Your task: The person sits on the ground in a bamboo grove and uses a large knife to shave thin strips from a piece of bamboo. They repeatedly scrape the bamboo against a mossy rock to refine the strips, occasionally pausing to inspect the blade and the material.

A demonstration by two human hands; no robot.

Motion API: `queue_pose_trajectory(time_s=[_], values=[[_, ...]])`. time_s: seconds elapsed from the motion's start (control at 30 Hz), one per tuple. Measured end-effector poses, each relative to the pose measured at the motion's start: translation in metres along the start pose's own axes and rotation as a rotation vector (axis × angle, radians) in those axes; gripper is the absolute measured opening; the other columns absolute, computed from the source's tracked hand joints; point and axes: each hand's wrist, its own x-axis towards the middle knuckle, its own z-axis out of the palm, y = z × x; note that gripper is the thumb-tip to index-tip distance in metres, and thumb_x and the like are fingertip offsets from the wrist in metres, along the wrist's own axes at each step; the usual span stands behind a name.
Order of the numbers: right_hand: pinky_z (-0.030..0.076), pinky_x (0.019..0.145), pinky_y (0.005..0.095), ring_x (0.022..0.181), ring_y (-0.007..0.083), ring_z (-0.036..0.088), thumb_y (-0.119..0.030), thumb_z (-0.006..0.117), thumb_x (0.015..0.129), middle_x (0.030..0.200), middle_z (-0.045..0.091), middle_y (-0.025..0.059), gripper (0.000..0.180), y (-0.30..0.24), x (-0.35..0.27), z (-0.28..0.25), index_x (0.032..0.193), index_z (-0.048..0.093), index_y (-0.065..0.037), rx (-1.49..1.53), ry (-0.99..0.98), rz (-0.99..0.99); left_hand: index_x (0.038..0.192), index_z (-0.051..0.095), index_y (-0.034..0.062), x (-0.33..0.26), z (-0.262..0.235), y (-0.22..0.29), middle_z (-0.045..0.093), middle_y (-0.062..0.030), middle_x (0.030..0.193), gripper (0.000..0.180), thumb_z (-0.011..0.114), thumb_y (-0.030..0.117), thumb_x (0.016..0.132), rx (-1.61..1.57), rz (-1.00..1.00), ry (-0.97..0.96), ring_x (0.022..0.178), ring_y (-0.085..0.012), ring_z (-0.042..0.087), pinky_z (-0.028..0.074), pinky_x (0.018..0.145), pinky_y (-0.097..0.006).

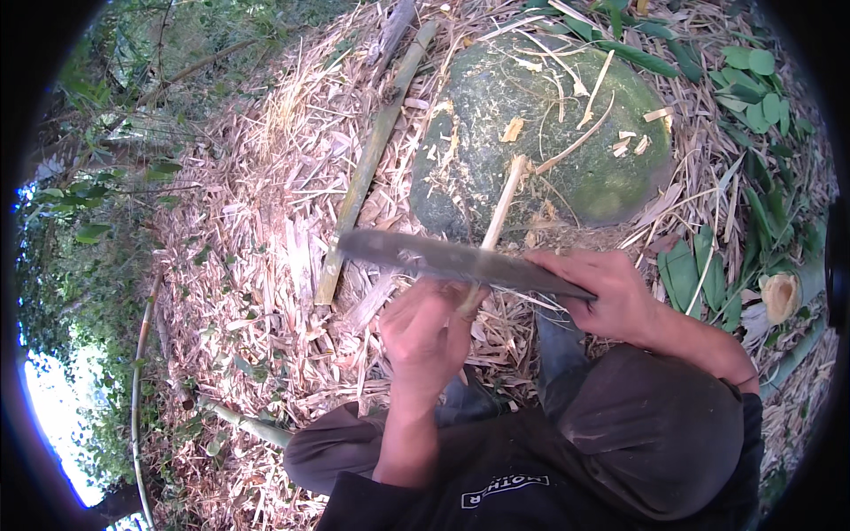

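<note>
Mid-whittle, I'd say: left hand [425,332] grips the stick [498,212], tip propped on the rock [540,142]; right hand [611,296] is clenched on the knife [452,261] lying across it. Next stroke needs a steady, shallow push away.

A single view comes from a wide fisheye camera worn on the person's head, looking steeply down and slightly forward over the knees. It sits close: the left hand [425,341] and right hand [611,296] fill the middle of the picture, forearms entering from the lower edge. A mossy stone [540,133] lies just beyond, toward the top. The rim bends and darkens, with trees and bright sky curving along the left edge.
</note>
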Motion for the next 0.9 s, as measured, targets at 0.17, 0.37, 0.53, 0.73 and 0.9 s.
queue_pose_trajectory(time_s=[0.17, 0.37, 0.53, 0.73, 0.9], values=[[0.055, 0.058, 0.0419, 0.064, 0.0328, 0.066, 0.001, 0.072, 0.069, 0.077, 0.066, 0.0123, 0.069, -0.012, -0.003, -0.009, 0.136, 0.064, -0.010, -0.013, -0.100, 0.047, 0.087, 0.066, -0.0020, -0.004, -0.003, -0.001, 0.075, -0.0175, 0.084, 0.015, 0.078, -0.005, 0.079, 0.077, 0.022, 0.019, 0.073, -0.0305, 0.075, 0.057, 0.064, -0.034], [0.054, 0.056, 0.0387, 0.059, 0.0286, 0.064, 0.003, 0.070, 0.064, 0.073, 0.063, 0.0102, 0.075, 0.004, -0.004, 0.009, 0.138, 0.063, -0.011, -0.021, 0.036, 0.009, 0.088, 0.065, -0.0009, -0.007, 0.004, -0.005, 0.075, -0.0184, 0.086, 0.018, 0.081, -0.001, 0.081, -0.008, 0.027, 0.050, 0.078, -0.0315, 0.076, 0.058, 0.065, -0.035], [0.055, 0.058, 0.0401, 0.061, 0.0293, 0.065, 0.003, 0.069, 0.069, 0.075, 0.064, 0.0112, 0.070, 0.007, -0.006, -0.003, 0.138, 0.063, -0.012, -0.060, -0.040, 0.026, 0.088, 0.064, -0.0001, -0.010, 0.007, -0.007, 0.075, -0.0179, 0.085, 0.020, 0.083, 0.000, 0.079, 0.000, 0.066, 0.053, 0.077, -0.0334, 0.075, 0.058, 0.064, -0.036], [0.056, 0.056, 0.0427, 0.064, 0.0320, 0.068, -0.005, 0.073, 0.073, 0.078, 0.069, 0.0114, 0.067, 0.000, -0.005, -0.014, 0.138, 0.062, -0.016, 0.004, -0.114, -0.026, 0.084, 0.066, -0.0014, -0.009, 0.005, 0.002, 0.074, -0.0170, 0.084, 0.014, 0.079, -0.003, 0.080, 0.089, 0.094, -0.010, 0.081, -0.0339, 0.076, 0.061, 0.068, -0.037], [0.055, 0.056, 0.0430, 0.063, 0.0322, 0.066, -0.009, 0.072, 0.072, 0.076, 0.066, 0.0099, 0.070, 0.026, -0.011, -0.006, 0.140, 0.061, -0.019, -0.148, -0.061, 0.065, 0.086, 0.066, -0.0013, -0.005, 0.007, 0.000, 0.074, -0.0166, 0.082, 0.016, 0.080, -0.002, 0.079, -0.007, 0.085, -0.014, 0.082, -0.0334, 0.076, 0.061, 0.069, -0.037]])
